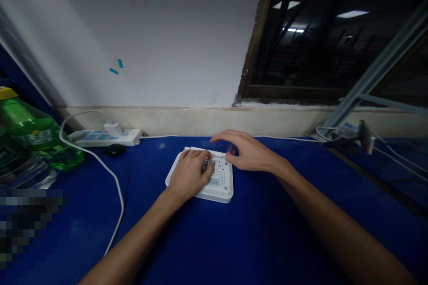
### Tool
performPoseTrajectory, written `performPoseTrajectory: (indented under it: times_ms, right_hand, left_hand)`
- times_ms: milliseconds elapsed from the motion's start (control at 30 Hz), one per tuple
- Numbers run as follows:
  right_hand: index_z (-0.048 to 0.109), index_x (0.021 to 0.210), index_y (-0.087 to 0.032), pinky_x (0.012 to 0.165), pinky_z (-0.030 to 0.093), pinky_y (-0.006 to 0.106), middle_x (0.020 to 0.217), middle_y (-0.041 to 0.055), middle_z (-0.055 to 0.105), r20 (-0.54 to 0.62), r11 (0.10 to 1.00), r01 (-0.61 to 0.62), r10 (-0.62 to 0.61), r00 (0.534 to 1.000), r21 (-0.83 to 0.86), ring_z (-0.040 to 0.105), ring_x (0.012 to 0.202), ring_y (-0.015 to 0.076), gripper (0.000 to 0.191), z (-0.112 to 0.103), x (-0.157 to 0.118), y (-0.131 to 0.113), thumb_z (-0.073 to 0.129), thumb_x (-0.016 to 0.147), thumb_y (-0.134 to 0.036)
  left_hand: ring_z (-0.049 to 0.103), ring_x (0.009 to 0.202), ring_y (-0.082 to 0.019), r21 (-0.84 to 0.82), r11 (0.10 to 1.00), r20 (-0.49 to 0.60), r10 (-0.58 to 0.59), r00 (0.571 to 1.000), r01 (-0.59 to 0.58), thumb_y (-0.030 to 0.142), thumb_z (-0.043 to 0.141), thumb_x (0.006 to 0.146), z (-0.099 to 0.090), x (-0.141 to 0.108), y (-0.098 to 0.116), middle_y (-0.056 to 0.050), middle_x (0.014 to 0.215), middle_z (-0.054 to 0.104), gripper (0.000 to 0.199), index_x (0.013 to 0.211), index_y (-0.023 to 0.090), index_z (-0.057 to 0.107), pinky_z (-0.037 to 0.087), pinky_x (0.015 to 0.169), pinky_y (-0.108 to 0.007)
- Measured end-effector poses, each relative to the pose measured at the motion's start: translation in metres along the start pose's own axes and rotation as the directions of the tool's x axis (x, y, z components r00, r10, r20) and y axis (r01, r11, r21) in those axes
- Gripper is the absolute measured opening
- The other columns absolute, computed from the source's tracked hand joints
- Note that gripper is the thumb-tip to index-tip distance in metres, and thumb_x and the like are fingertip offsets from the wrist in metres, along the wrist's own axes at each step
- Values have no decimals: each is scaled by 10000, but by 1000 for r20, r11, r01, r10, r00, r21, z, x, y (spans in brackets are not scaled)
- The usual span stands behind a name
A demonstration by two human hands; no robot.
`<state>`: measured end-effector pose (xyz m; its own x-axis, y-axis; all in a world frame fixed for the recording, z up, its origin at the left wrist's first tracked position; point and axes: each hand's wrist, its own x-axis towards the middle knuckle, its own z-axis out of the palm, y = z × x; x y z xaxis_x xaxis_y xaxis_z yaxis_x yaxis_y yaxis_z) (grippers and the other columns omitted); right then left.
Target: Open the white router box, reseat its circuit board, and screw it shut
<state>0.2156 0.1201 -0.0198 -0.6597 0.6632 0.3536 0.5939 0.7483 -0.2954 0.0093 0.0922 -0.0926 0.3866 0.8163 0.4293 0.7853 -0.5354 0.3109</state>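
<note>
- Left hand is down on the white vented router, fingers spread and pressing flat, no grip on it!
- Right hand is at the router's far right corner, fingers curled around what looks like a small screwdriver; its tip is hidden.
- The router lies flat on the blue table, labels facing up.
- Behind and left of the router, a white power strip carries a plugged-in charger.
- Further left of the router stands a green plastic bottle.
</note>
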Motion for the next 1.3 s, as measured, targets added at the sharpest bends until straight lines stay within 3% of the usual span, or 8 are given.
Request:
performPoseTrajectory:
  times_ms: [100,267,433,600,733,1067,1233,1300]
  right_hand:
    - [705,1138,-201,781,477,293,961,58,746,8,998,-68,68,998,-12,662,814,167,269,0,0,0,564,912,-230]
    - [580,1357,-221,704,469,251,1104,57,722,3,998,-49,49,999,43,631,735,125,566,0,0,1,554,811,-74]
    - [709,1079,-173,687,458,263,828,46,724,10,995,-98,97,995,19,640,728,155,224,0,1,3,572,927,-263]
    - [619,1267,-221,748,460,267,1088,53,720,9,1000,-29,28,1000,8,630,787,145,493,-1,-1,-1,587,796,-80]
    - [699,1086,-194,763,460,296,953,59,736,-4,997,-67,67,998,-35,642,799,172,228,1,1,-3,583,891,-218]
    - [728,1013,-186,720,441,282,885,56,723,13,997,-60,60,998,-41,618,745,157,202,0,2,-4,554,922,-230]
    - [645,1257,-204,723,450,261,1039,58,725,-1,999,-36,36,999,-4,620,767,143,471,1,1,-4,579,806,-88]
    - [697,1137,-185,699,443,262,962,58,731,-4,999,-43,43,999,-31,614,735,144,313,0,2,-3,620,835,-158]
  left_hand:
    - [646,1025,-273,8,1000,-1,-4,1000,4,299,525,969,0,-1,2,-71,1049,706,145,1052,215,608,462,986,-497]
    - [633,1009,-300,49,997,-40,-50,998,52,350,544,953,1,-2,4,-98,1015,699,176,1001,195,614,480,954,-496]
    - [650,961,-306,43,996,-28,-77,997,78,372,566,924,-3,-1,2,-118,987,707,214,985,179,636,516,873,-462]
    - [688,942,-274,-69,997,80,-31,996,37,333,538,929,-12,1,-17,-112,1035,735,278,1104,183,694,532,858,-416]
    - [689,973,-254,-91,996,87,-11,996,19,242,517,919,-13,3,-22,-97,1053,744,275,1102,185,715,527,884,-392]
    - [687,966,-251,-50,999,67,13,998,-9,211,536,913,-13,2,-16,-96,1065,740,245,1084,177,708,525,880,-393]
    - [682,988,-259,-31,999,62,25,998,-24,206,537,917,-12,2,-16,-102,1074,737,248,1101,166,697,516,911,-409]
    - [680,994,-262,-21,999,61,30,998,-29,206,536,919,-12,2,-16,-104,1079,735,242,1096,163,696,515,911,-408]
